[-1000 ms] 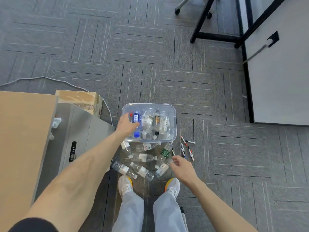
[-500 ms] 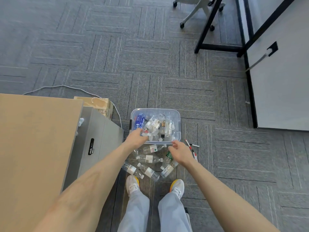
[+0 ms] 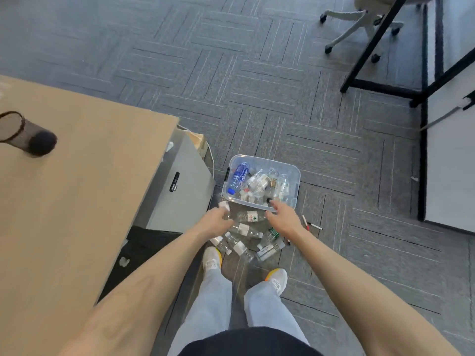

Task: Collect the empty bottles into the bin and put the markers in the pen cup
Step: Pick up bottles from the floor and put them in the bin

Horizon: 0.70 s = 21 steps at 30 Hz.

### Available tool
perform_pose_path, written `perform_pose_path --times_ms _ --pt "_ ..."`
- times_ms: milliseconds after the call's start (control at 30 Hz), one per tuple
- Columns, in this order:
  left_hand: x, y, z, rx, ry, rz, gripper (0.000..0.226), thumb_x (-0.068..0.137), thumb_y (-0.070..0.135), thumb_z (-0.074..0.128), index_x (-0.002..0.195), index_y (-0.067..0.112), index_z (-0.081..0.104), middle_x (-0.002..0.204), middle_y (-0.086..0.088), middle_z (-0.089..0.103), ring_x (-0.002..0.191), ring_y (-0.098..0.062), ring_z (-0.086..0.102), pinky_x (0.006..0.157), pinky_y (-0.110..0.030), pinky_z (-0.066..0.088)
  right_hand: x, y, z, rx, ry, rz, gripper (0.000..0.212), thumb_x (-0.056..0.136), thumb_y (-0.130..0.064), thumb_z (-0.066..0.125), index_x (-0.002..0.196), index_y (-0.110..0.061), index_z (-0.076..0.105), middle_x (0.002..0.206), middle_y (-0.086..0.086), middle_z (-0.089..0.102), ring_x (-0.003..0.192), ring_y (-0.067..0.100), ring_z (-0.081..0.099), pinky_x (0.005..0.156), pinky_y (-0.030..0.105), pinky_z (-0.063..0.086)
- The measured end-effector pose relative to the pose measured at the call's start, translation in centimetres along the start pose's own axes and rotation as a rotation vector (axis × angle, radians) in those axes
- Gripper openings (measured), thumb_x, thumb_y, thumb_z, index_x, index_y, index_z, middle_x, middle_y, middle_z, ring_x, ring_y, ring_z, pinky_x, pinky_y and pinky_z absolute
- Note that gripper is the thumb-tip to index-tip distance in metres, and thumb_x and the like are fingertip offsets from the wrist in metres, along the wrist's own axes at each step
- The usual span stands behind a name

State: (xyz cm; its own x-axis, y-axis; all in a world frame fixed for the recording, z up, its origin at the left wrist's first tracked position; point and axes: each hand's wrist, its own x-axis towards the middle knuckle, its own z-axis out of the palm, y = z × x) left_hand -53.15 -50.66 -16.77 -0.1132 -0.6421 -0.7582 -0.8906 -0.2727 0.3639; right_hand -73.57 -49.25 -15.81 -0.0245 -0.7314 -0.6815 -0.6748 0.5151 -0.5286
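A clear plastic bin [image 3: 295, 173] on the carpet holds several empty bottles, one of them blue [image 3: 239, 174]. Several more clear bottles [image 3: 241, 246] lie on the floor between the bin and my feet. My left hand [image 3: 214, 223] hovers at the left end of a labelled bottle [image 3: 250, 216], fingers curled down; whether it grips anything is unclear. My right hand [image 3: 282, 218] reaches over that bottle's right end, its fingers stretched toward the bin's near rim. Markers [image 3: 311, 224] lie on the carpet just right of my right hand. A black mesh pen cup [image 3: 23, 132] stands on the desk at far left.
A wooden desk [image 3: 77, 201] fills the left side, with a grey drawer cabinet [image 3: 180, 199] under its edge beside the bin. A black table frame [image 3: 380, 88], an office chair base [image 3: 359, 24] and a white panel [image 3: 449, 163] stand at the right.
The view has tilted and moved back, bringing the desk and pen cup into sight. Both hands have come down from the bin's near rim to the bottles just in front of it.
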Motion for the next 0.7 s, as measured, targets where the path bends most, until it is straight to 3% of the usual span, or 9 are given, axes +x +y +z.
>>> perform_pose_path --times_ms 233,333,400,567,700 --pt "6.7 -8.7 7.6 -0.058 0.04 -0.087 0.045 0.096 0.032 0.047 0.137 0.014 0.048 0.138 -0.008 0.054 0.122 -0.025 0.053 0.099 -0.035 0.043 7.3 5.2 9.7 -0.066 -0.005 -0.128 0.055 0.095 -0.019 0.05 0.148 -0.013 0.038 0.153 0.006 0.041 0.139 0.023 0.04 0.11 0.036 0.034" --pt "10.9 -13.0 11.6 -0.059 0.089 -0.108 0.043 0.096 0.034 0.046 0.133 0.016 0.051 0.133 -0.007 0.058 0.116 -0.025 0.055 0.092 -0.033 0.044 11.4 9.0 14.4 -0.057 0.016 -0.148 0.057 0.093 -0.022 0.054 0.148 -0.015 0.04 0.146 0.007 0.049 0.129 0.026 0.05 0.103 0.034 0.04" --pt "12.0 -15.7 14.7 -0.09 0.118 -0.128 0.044 0.094 0.037 0.046 0.133 0.019 0.052 0.135 -0.006 0.057 0.119 -0.025 0.055 0.097 -0.036 0.046 12.8 11.5 17.4 -0.072 -0.001 -0.197 0.059 0.091 -0.023 0.055 0.148 -0.015 0.041 0.145 0.008 0.051 0.129 0.026 0.051 0.102 0.034 0.041" --pt "11.6 -20.5 22.1 -0.156 0.248 -0.15 0.042 0.095 0.034 0.046 0.133 0.019 0.053 0.137 -0.006 0.056 0.119 -0.024 0.055 0.095 -0.034 0.045 12.8 17.0 22.6 -0.102 0.01 -0.318 0.061 0.089 -0.022 0.058 0.147 -0.014 0.041 0.15 0.006 0.045 0.135 0.023 0.045 0.108 0.037 0.037" --pt "6.8 -22.0 29.0 -0.28 0.425 -0.13 0.037 0.097 0.03 0.047 0.13 0.014 0.055 0.133 -0.007 0.058 0.121 -0.025 0.053 0.094 -0.032 0.041 8.1 21.6 24.8 -0.101 0.067 -0.402 0.066 0.084 -0.032 0.059 0.146 -0.015 0.043 0.142 0.008 0.054 0.123 0.027 0.057 0.104 0.044 0.046"
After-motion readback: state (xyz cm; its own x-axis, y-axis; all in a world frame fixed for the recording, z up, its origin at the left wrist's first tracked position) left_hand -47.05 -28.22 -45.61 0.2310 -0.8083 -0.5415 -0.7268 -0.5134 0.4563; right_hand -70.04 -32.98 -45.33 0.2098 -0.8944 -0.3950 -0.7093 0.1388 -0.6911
